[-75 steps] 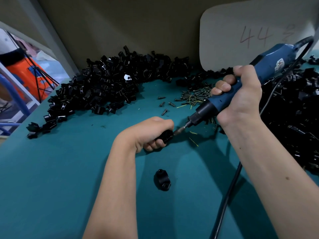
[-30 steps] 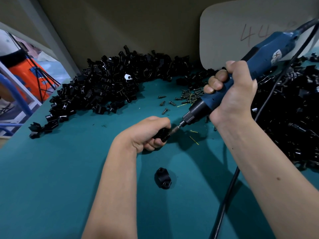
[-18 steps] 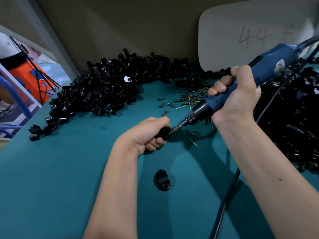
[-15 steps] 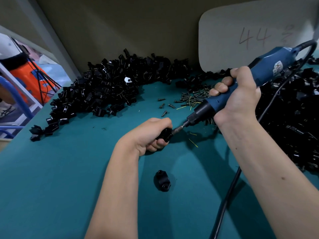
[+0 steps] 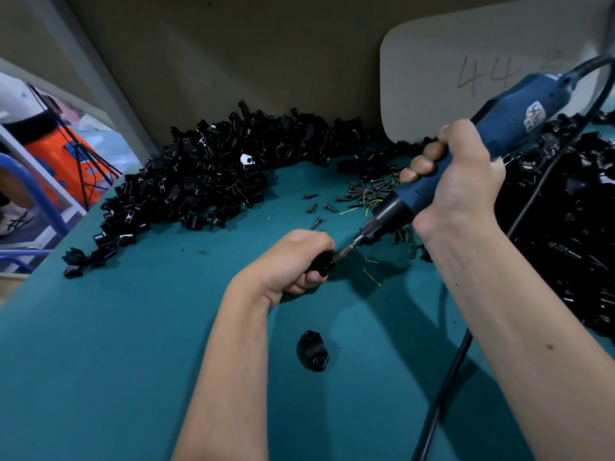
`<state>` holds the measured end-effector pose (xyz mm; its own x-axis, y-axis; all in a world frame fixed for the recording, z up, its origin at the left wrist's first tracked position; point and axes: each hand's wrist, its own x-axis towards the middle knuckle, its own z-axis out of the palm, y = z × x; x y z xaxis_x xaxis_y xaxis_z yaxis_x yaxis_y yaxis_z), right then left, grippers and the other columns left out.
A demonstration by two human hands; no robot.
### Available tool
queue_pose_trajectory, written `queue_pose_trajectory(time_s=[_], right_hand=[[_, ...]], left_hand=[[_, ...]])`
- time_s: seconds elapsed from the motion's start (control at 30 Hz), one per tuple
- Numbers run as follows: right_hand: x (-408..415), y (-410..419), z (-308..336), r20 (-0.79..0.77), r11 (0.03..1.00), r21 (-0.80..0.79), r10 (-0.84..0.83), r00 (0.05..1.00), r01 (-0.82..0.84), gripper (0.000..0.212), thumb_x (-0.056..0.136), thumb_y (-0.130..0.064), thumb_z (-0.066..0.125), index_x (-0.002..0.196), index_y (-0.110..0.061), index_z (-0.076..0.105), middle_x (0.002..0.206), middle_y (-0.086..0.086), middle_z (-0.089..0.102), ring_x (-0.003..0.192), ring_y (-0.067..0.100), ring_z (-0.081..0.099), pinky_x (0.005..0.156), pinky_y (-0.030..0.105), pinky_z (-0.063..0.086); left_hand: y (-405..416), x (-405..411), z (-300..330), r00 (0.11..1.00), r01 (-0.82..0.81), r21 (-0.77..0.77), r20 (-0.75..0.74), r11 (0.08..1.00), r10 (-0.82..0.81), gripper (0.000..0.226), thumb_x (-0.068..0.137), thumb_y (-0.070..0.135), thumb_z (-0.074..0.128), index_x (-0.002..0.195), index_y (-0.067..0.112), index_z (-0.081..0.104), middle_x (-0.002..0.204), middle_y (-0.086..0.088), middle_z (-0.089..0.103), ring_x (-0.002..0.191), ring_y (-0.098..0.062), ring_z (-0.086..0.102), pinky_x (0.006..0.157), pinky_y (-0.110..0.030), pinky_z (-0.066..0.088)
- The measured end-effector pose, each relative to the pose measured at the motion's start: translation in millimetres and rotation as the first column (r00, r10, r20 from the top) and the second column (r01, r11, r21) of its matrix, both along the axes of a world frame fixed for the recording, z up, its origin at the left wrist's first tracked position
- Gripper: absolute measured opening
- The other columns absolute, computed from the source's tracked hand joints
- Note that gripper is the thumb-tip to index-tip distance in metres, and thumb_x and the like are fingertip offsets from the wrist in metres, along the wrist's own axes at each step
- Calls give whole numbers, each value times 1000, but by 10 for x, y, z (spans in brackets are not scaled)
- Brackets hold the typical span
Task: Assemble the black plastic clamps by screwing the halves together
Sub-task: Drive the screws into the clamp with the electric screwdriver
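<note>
Head view, frame centre: the left hand (image 5: 289, 265) grips a black plastic clamp (image 5: 321, 263), its fingers (image 5: 311, 278) curled round it, while the right hand (image 5: 461, 181) grips the electric screwdriver (image 5: 466, 154). The clamp looks light, stiff and smooth, so it is best held round its body, clear of the screw hole.

Glossy black plastic clamp (image 5: 312, 351); matt teal table (image 5: 100, 344); metal screws (image 5: 369, 189).

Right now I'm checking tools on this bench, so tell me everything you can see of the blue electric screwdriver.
The blue electric screwdriver has a blue plastic-looking body with a white label, a black collar and a metal bit. The right hand grips it, tilted down to the left, bit tip against the black clamp held in the left hand. A black cord leaves its rear end.
</note>
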<state>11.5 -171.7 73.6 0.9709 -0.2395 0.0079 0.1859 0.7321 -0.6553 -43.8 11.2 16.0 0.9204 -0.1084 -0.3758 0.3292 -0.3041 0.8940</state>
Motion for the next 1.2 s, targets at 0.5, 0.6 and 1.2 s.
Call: queue_pose_trajectory(time_s=[0.5, 0.6, 1.2], right_hand=[[31, -137, 57, -74, 975, 200, -83, 994, 96, 31, 90, -15, 74, 103, -11, 46, 63, 0, 52, 48, 12, 46, 49, 26, 42], [12, -98, 50, -49, 977, 158, -137, 989, 144, 30, 90, -13, 73, 103, -10, 46, 63, 2, 51, 48, 14, 46, 50, 28, 41], [51, -194, 9, -38, 981, 129, -143, 989, 146, 32, 92, -14, 71, 107, -10, 43, 62, 1, 49, 49, 14, 44, 50, 27, 40]], left_hand=[[92, -22, -82, 984, -84, -275, 128, 958, 123, 13, 107, 22, 56, 108, 9, 57, 83, -12, 69, 62, -17, 59, 57, -27, 53], [81, -24, -90, 985, -50, -280, 146, 959, 94, 18, 107, 16, 54, 116, 2, 59, 88, -20, 73, 64, -21, 63, 59, -27, 56], [94, -26, -99, 982, 78, -222, 187, 972, -36, 15, 97, 14, 69, 110, 9, 76, 98, -27, 75, 68, -25, 69, 58, -26, 54]])
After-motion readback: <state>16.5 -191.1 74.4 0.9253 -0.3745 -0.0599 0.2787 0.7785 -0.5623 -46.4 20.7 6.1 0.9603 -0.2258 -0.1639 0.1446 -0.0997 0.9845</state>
